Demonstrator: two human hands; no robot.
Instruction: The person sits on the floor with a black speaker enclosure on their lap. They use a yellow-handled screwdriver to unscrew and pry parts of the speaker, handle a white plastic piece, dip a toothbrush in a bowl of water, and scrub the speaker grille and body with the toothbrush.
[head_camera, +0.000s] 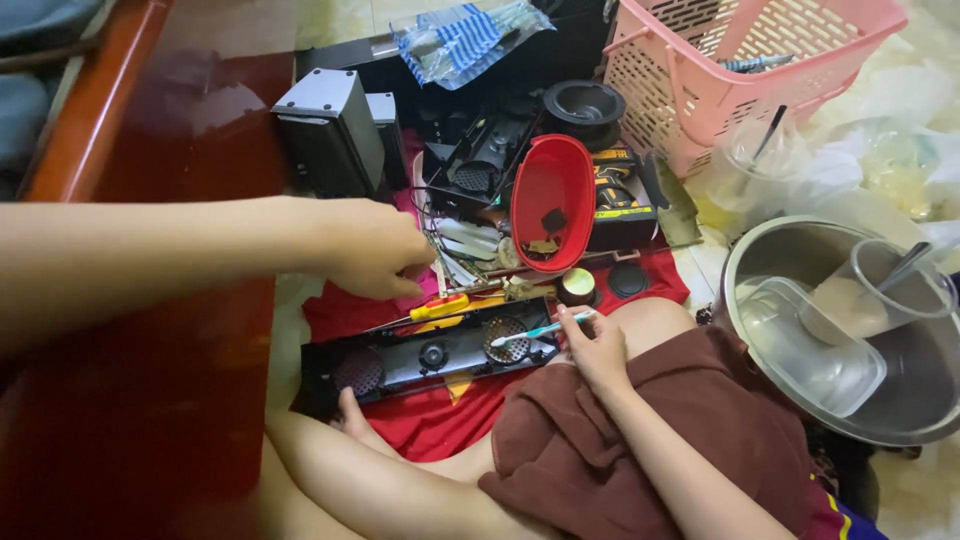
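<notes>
Work sits at a mid stage, judging by the layout: a black speaker panel (430, 352) lies stripped from its housing, flat on a red cloth (440, 415) on the floor, propped against the person's legs, and loose parts are spread beyond it; nothing looks reassembled. The right hand (595, 348) has its grip closed on a toothbrush (540, 331), pinched between thumb and fingers, with the bristle end resting on the round mesh grille at the panel's right end; whether that grille is clean already I cannot tell. The other openings along the panel, a centre knob-like fitting and a left grille, are untouched by either hand. The left hand (372, 248) reaches over the parts pile, fingers curled loosely downward, just above a yellow-handled screwdriver (440, 305); whether it has anything in its grip I cannot tell. Panel appearance: long, narrow, matte black, dusty-looking, with perforated metal circles. Surroundings: a red oval bowl (552, 200) tipped on edge holding small bits, a grey speaker box (330, 130) behind, a pink basket (740, 60) at the upper right, and a steel pot (850, 340) with plastic containers at the right.
</notes>
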